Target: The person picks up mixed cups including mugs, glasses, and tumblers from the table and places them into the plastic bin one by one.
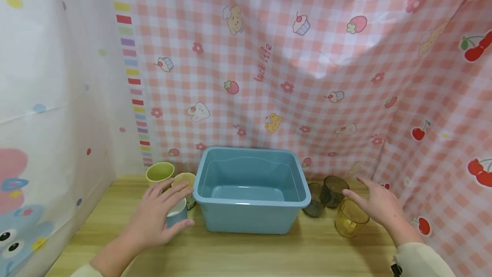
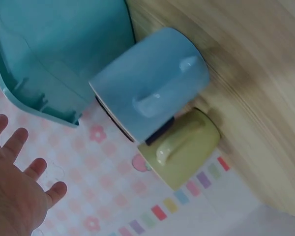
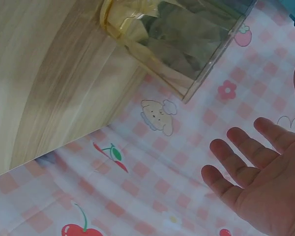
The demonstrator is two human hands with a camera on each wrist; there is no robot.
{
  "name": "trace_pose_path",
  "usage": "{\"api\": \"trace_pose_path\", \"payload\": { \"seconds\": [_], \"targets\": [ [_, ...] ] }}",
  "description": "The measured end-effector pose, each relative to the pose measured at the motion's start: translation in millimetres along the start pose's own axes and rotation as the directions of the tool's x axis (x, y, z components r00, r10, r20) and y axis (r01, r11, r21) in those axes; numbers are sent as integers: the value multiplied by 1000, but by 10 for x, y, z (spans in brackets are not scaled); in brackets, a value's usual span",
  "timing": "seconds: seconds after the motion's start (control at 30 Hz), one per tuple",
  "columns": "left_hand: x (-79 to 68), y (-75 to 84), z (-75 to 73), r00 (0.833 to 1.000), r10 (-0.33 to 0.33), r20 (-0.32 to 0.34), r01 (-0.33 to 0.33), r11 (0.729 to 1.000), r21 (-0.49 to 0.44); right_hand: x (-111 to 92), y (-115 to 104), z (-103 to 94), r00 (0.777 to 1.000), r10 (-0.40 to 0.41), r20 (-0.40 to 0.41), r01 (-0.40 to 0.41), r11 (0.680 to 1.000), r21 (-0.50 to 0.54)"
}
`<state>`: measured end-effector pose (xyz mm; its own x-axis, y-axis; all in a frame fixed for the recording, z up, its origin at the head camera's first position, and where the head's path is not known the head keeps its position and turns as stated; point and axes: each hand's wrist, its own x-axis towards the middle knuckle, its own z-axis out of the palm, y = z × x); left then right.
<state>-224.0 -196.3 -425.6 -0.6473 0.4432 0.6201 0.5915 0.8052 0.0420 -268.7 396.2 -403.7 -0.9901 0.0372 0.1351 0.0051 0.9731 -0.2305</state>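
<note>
My left hand (image 1: 155, 215), fingers spread and holding nothing, hovers over a blue mug (image 1: 177, 213) left of the basin. Behind that mug stand a yellow-green mug (image 1: 160, 172) and a cream-coloured cup (image 1: 185, 179), partly hidden by the hand. In the left wrist view the blue mug (image 2: 150, 83) and the green mug (image 2: 183, 147) show their handles. My right hand (image 1: 378, 204) is also spread and holds nothing, just above and beside an amber clear cup (image 1: 350, 219). Two dark smoky clear cups, one nearer the basin (image 1: 315, 202) and one farther back (image 1: 333, 191), stand behind the amber cup.
A blue plastic basin (image 1: 250, 217) stands in the middle of the wood-grain table (image 1: 246, 253), with bare inner walls and floor in view. A pink checked curtain (image 1: 250, 67) hangs right behind it. A white curtain (image 1: 69, 76) closes off the left side.
</note>
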Motion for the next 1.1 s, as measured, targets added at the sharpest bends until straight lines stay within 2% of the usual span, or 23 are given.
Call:
{"api": "trace_pose_path", "payload": {
  "seconds": [0.17,0.37,0.73,1.1],
  "targets": [
    [8,93,25,1000,13,20,-13,1000,-2,-38,-55,-5,1000,-9,-5,9,1000,1],
    [-9,133,82,999,14,39,-14,1000,0,-68,-116,-21,1000,-27,-10,27,1000,15],
    [-47,151,154,997,64,-30,-63,998,31,-112,-179,-15,999,-35,-2,35,999,7],
    [-72,165,170,999,45,-20,-45,999,16,-260,-72,38,992,-91,89,95,995,-43]
  ]
}}
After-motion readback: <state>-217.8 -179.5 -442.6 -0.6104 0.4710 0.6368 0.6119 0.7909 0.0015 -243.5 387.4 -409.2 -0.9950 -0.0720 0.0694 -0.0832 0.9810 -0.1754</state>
